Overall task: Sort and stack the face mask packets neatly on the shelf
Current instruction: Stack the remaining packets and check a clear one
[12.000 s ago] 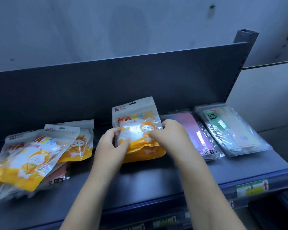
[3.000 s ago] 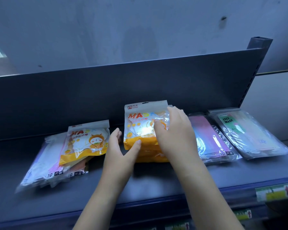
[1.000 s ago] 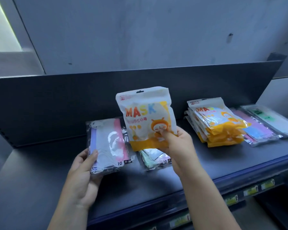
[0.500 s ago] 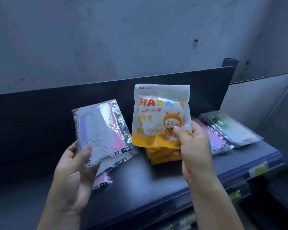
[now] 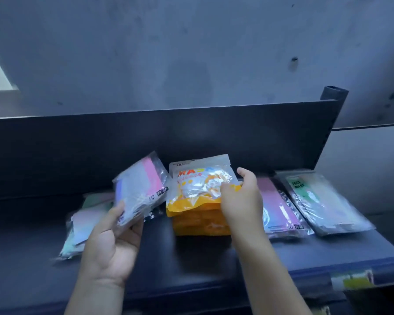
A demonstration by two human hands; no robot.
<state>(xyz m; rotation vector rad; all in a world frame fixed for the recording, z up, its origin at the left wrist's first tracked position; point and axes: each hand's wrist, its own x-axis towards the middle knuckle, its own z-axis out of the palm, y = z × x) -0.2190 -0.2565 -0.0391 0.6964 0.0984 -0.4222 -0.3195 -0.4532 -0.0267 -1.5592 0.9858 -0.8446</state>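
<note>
We logged the right hand point(image 5: 241, 201) on the top orange packet point(image 5: 196, 187), thumb on its face and fingers hooked over its far edge, with the orange stack point(image 5: 200, 223) directly under it. The left hand point(image 5: 110, 242), palm up, gripped a pink packet point(image 5: 139, 187), tilted, long axis pointing away and rightward. We judged its matching pile point(image 5: 280, 210) lay just beyond the right hand, lengthwise front-to-back, so the right hand was nearer. Loose packets point(image 5: 82, 226) lay left of the left hand.

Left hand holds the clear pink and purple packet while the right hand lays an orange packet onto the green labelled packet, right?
No. The head view shows the right hand laying the orange packet onto the orange stack; the left hand holds the clear packet.
</note>
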